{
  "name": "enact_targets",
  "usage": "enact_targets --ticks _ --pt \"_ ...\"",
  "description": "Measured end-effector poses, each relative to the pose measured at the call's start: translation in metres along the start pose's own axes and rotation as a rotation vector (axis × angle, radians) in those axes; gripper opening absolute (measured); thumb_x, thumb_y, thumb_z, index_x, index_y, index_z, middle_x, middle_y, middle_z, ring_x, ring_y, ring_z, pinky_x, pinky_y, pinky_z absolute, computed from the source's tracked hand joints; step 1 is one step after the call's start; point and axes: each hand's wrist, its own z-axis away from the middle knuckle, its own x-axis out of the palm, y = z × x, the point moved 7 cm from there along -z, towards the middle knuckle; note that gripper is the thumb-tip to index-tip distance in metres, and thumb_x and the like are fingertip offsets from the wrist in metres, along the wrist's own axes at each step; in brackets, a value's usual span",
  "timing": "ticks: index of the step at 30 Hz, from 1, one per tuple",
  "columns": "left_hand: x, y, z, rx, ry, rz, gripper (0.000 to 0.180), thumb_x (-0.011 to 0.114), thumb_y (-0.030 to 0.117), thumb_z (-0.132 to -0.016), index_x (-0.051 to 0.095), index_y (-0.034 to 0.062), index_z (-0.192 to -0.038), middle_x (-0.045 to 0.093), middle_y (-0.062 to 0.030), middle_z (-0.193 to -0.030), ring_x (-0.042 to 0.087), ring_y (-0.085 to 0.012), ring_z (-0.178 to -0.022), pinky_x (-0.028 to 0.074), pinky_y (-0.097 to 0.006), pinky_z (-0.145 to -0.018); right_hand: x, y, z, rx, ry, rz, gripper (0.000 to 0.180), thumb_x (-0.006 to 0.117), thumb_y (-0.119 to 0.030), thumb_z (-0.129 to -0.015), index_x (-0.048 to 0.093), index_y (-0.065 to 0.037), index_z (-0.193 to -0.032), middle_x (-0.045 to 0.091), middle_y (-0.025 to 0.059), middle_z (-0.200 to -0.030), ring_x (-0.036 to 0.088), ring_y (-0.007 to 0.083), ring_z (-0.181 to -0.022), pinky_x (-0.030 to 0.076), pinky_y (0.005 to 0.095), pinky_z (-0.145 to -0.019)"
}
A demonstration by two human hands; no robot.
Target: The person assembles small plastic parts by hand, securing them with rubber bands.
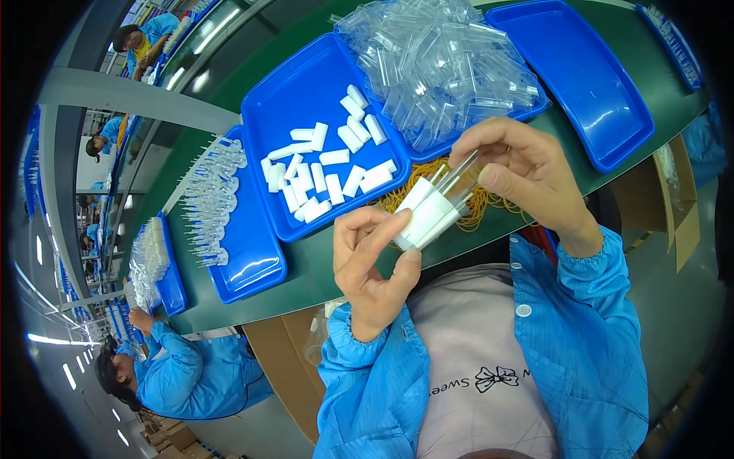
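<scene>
A small bundle of white rectangular plastic blocks (425,213) is held above the near edge of the dark green worktop (321,268), in front of the person's chest. The grip of the left hand (372,264) is clamped on the lower end of the bundle, thumb on one side and fingertips on the other. The grip of the right hand (527,176) is closed on a thin clear plastic tube (459,174) that is set against the upper end of the blocks.

The blocks are judged to be light, stiff and smooth, so slipping out of the stack is the likelier fault than breaking; they are best pinched across their flat faces near the lower end, as is done here. The clear tube is judged to be thin-walled and easily crushed or bent, and is best taken lightly near its free end.

The long axis of blocks and tube runs diagonally, from lower left to upper right, the upper end pointing away from the person toward the heap of clear plastic tubes (443,65) in a blue plastic tray (527,115).

Loose white blocks (325,172) lie in another blue rectangular tray (290,99), and a tangle of yellow rubber bands (478,208) lies on the worktop just behind the hands.
</scene>
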Motion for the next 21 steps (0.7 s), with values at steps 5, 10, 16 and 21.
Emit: enact_targets --ticks 5,10,16,21 --pt "0.002 0.016 0.003 0.182 0.071 -0.29 0.05 0.07 -0.002 -0.063 0.062 0.0016 -0.112 0.05 -0.0116 -0.104 0.054 -0.02 -0.094 0.05 -0.032 -0.078 -0.007 0.006 0.0 0.104 0.065 0.188 0.032 0.068 -0.024 -0.083 0.06 -0.001 -0.102 0.062 0.0073 -0.093 0.055 0.0171 -0.099 0.043 0.0328 -0.089" --pt "-0.001 0.008 0.006 0.075 0.235 -0.063 0.052 0.072 -0.005 -0.066 0.053 -0.0028 -0.115 0.046 -0.0141 -0.117 0.055 -0.0218 -0.101 0.051 -0.032 -0.086 -0.011 0.003 -0.001 0.046 0.12 0.156 0.024 0.069 -0.023 -0.082 0.061 -0.004 -0.094 0.063 0.0048 -0.089 0.05 0.0194 -0.107 0.038 0.0358 -0.094" --pt "0.016 -0.034 0.011 -0.309 0.111 0.412 0.045 0.068 -0.01 -0.073 0.052 -0.0038 -0.115 0.046 -0.013 -0.121 0.053 -0.0213 -0.11 0.05 -0.033 -0.09 -0.012 -0.005 0.001 -0.091 0.17 0.314 0.018 0.07 -0.011 -0.08 0.061 -0.002 -0.092 0.059 0.0057 -0.092 0.056 0.0135 -0.091 0.043 0.0274 -0.084" --pt "0.022 -0.04 0.01 -0.417 0.101 0.633 0.042 0.065 0.01 -0.085 0.047 0.0003 -0.122 0.053 -0.0138 -0.122 0.057 -0.02 -0.105 0.051 -0.029 -0.082 -0.012 -0.009 0.002 -0.162 0.155 0.471 0.017 0.071 -0.009 -0.077 0.063 -0.002 -0.09 0.058 0.0061 -0.092 0.055 0.015 -0.091 0.043 0.0283 -0.083"
